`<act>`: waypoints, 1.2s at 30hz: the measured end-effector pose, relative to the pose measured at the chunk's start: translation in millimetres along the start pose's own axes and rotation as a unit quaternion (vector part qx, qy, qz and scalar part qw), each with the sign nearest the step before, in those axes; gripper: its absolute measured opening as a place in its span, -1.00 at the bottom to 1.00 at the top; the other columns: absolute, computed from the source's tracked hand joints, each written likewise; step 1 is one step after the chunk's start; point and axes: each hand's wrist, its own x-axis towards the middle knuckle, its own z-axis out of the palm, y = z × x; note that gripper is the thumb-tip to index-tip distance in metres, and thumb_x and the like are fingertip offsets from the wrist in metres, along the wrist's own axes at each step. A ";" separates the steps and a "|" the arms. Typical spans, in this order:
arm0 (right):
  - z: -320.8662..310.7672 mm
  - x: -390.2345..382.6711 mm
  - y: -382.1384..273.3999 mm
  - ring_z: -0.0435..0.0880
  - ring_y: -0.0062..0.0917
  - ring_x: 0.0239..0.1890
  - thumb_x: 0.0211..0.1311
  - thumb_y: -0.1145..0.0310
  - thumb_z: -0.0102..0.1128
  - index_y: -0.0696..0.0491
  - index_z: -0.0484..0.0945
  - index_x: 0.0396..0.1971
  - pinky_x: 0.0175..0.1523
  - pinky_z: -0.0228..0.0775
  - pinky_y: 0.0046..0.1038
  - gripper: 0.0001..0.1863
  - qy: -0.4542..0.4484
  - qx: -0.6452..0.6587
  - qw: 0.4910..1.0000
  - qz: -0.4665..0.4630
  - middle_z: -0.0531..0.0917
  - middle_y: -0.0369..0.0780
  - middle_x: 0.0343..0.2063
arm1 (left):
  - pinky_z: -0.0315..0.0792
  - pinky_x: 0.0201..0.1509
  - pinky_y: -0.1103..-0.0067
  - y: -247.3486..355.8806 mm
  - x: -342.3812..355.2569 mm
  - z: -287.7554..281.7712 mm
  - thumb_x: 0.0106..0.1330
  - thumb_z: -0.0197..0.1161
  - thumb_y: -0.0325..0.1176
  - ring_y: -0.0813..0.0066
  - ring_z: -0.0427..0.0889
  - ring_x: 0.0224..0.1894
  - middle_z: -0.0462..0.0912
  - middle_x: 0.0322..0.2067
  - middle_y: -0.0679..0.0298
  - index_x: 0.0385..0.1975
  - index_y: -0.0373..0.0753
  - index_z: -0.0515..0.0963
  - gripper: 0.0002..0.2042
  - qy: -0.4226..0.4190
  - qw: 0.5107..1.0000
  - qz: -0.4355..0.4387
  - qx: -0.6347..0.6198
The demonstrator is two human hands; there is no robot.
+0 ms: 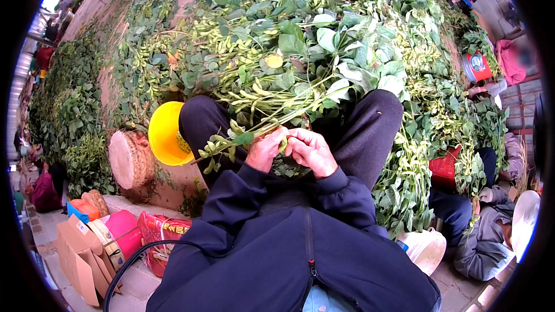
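Over my lap, my left hand (266, 150) is closed round a soybean plant (272, 117). Its stems slant up to the right, and its podded end sticks out to the left over my knee. My right hand (313, 151) is pinched beside the left one, at a green bean pod (283, 145) that shows between the two hands. The fingertips partly hide that pod. To the left of my knee stands a tilted yellow bucket (163, 130) with some green pods inside.
A deep heap of soybean plants (300, 40) spreads in front. A round woven stool (132, 159) stands left of the bucket. Lower left are a cardboard box (81, 254) and a red bag (162, 242). At right, people sit near a red bucket (477, 67) and a red container (445, 169).
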 end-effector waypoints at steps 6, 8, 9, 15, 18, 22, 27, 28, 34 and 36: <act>0.5 -1.0 -0.3 0.34 -0.84 -0.60 0.44 0.40 0.03 0.12 0.58 -0.05 -0.50 0.18 -0.73 -0.78 0.038 -0.047 0.998 -0.011 0.59 -0.41 -0.50 | 0.15 -0.56 0.74 1.9 -3.0 0.5 0.30 0.28 -0.39 0.77 0.33 -0.61 0.58 -0.50 0.42 -0.27 -0.27 0.63 -0.89 0.001 0.995 0.027 0.098; 0.0 -1.8 -2.6 0.34 -0.83 -0.60 0.43 0.40 0.03 0.13 0.59 -0.05 -0.49 0.20 -0.73 -0.78 0.043 -0.039 0.998 -0.003 0.59 -0.41 -0.50 | 0.17 -0.55 0.73 -0.7 -3.6 -1.4 0.30 0.28 -0.39 0.75 0.34 -0.60 0.60 -0.48 0.41 -0.24 -0.29 0.64 -0.87 -0.001 0.997 0.034 0.076; -0.1 -2.4 -3.7 0.34 -0.83 -0.60 0.43 0.41 0.03 0.13 0.59 -0.05 -0.48 0.20 -0.73 -0.78 0.043 -0.040 0.998 -0.002 0.59 -0.41 -0.51 | 0.18 -0.55 0.72 -1.9 -3.2 -2.8 0.30 0.27 -0.39 0.75 0.34 -0.60 0.60 -0.48 0.40 -0.23 -0.29 0.64 -0.86 -0.009 0.996 0.045 0.075; 2.5 -2.1 0.0 0.34 -0.82 -0.60 0.44 0.41 0.03 0.13 0.60 -0.06 -0.48 0.20 -0.73 -0.78 0.050 -0.080 0.995 -0.020 0.58 -0.42 -0.52 | 0.16 -0.56 0.70 3.7 -7.2 2.1 0.28 0.24 -0.44 0.71 0.32 -0.63 0.52 -0.57 0.39 -0.24 -0.34 0.66 -0.85 -0.008 0.993 0.077 0.089; 4.9 -2.3 3.2 0.35 -0.82 -0.59 0.44 0.41 0.02 0.12 0.60 -0.07 -0.48 0.21 -0.72 -0.78 0.056 -0.106 0.992 -0.036 0.58 -0.42 -0.52 | 0.15 -0.55 0.69 5.5 -8.0 1.3 0.29 0.21 -0.46 0.71 0.30 -0.64 0.48 -0.61 0.41 -0.23 -0.35 0.66 -0.84 -0.013 0.994 0.076 0.080; 5.5 -2.2 6.5 0.35 -0.82 -0.59 0.45 0.41 0.01 0.12 0.60 -0.08 -0.48 0.21 -0.71 -0.79 0.063 -0.133 0.988 -0.049 0.58 -0.42 -0.52 | 0.15 -0.54 0.68 6.9 -9.8 3.0 0.25 0.18 -0.49 0.71 0.28 -0.63 0.47 -0.61 0.41 -0.17 -0.35 0.67 -0.78 -0.001 0.995 0.069 0.075; 6.1 -5.7 -4.1 0.35 -0.82 -0.60 0.44 0.41 0.02 0.11 0.60 -0.12 -0.49 0.20 -0.71 -0.81 0.045 -0.064 0.997 -0.012 0.60 -0.41 -0.51 | 0.14 -0.54 0.64 0.8 -5.8 -11.0 0.23 0.09 -0.42 0.71 0.25 -0.64 0.45 -0.62 0.43 -0.10 -0.32 0.68 -0.69 -0.035 0.966 0.141 0.212; 6.6 -6.3 -5.8 0.34 -0.82 -0.61 0.44 0.40 0.03 0.10 0.60 -0.12 -0.49 0.20 -0.72 -0.82 0.047 -0.059 0.997 -0.007 0.60 -0.41 -0.51 | 0.13 -0.54 0.63 1.1 -5.2 -11.5 0.23 0.07 -0.41 0.70 0.25 -0.64 0.45 -0.62 0.44 -0.10 -0.31 0.68 -0.68 -0.035 0.967 0.136 0.214; 10.3 -8.9 -16.1 0.32 -0.83 -0.61 0.44 0.38 0.05 0.09 0.58 -0.10 -0.50 0.16 -0.74 -0.81 0.068 -0.032 0.997 -0.012 0.61 -0.41 -0.50 | 0.12 -0.53 0.70 1.1 -6.3 -5.1 0.21 0.02 -0.43 0.68 0.27 -0.63 0.47 -0.58 0.39 -0.07 -0.38 0.65 -0.64 -0.029 0.996 0.078 0.045; 7.3 -10.7 -21.1 0.33 -0.83 -0.62 0.44 0.36 0.06 0.11 0.56 -0.06 -0.51 0.15 -0.75 -0.80 0.075 -0.036 0.996 -0.028 0.62 -0.39 -0.49 | 0.16 -0.53 0.77 3.0 -4.9 -11.3 0.19 0.08 -0.48 0.69 0.28 -0.64 0.55 -0.43 0.28 -0.06 -0.42 0.62 -0.65 -0.023 0.998 0.043 -0.041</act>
